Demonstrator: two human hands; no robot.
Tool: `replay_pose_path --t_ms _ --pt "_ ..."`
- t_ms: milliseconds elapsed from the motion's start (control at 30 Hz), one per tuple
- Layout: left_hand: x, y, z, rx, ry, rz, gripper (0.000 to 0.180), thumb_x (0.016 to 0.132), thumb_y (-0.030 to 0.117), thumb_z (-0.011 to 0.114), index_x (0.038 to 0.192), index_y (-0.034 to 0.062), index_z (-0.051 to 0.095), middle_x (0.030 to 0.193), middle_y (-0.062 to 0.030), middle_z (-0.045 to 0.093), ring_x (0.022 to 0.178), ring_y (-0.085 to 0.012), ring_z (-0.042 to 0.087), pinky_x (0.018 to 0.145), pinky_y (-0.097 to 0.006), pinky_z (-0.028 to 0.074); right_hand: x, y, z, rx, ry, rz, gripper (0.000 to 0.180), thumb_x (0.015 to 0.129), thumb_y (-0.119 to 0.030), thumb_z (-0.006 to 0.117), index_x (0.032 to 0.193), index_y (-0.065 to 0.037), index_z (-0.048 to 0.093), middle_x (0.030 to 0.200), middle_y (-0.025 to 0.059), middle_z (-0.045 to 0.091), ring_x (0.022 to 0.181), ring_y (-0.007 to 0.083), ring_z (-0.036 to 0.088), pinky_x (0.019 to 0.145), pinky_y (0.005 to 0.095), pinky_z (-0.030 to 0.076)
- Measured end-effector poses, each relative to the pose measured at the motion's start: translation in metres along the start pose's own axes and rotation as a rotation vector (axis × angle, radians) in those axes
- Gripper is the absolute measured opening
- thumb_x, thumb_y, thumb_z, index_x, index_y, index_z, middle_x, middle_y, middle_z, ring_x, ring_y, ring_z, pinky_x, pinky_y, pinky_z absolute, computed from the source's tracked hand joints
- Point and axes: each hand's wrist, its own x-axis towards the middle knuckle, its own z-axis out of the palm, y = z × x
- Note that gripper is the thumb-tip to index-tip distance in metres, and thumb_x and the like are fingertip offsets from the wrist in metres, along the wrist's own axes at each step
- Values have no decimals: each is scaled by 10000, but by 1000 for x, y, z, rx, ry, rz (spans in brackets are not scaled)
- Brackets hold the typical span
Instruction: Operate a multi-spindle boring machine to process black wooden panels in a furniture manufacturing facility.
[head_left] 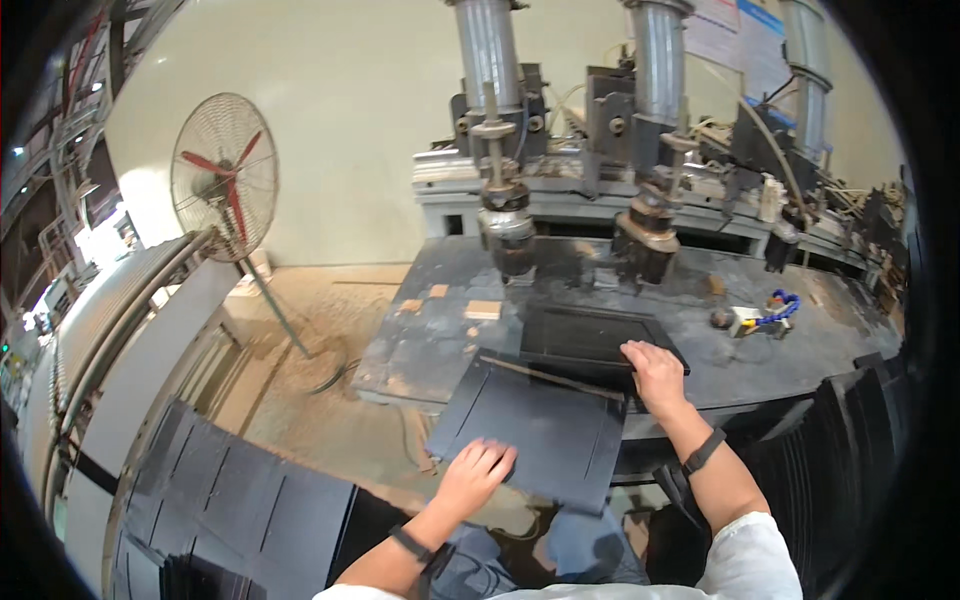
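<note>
My left hand [478,472] grips the near left edge of a flat dark grey panel [540,425], its fingers curled over the top face. This panel is tilted in front of me, over my legs, with thin grooves along two sides and a pale strip along its far edge. A second, black panel [592,335] with a raised border lies on the machine table [440,265], partly behind the first. My right hand [657,375] is closed over this black panel's near right end, next to the grey panel's far right corner. My right thumb is hidden.
Drill-like machine heads [512,235] hang over the table. Small wood offcuts [483,310] and a blue coiled hose [780,308] lie on it. Stacked dark panels [235,495] stand at left, more panels [830,455] at right. A large fan [225,175] stands at the far left.
</note>
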Motion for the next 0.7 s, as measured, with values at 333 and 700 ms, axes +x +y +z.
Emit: replay_pose_path --t_ms 333,700 --pt "-226 19 -279 696 -80 -502 177 708 66 674 883 94 673 960 -61 655 870 -253 610 751 -370 528 36 -4 81 256 -317 6 475 747 -184 705 1187 -44 592 1251 125 587 1210 310 511 1015 402 410" --pt "-480 32 -454 1368 -125 -1273 333 775 -14 515 1073 79 630 1007 -86 658 957 -304 613 820 -407 492 51 4 33 196 -321 57 544 854 -152 625 1368 -91 457 1428 143 421 1366 325 321 1106 407 280"
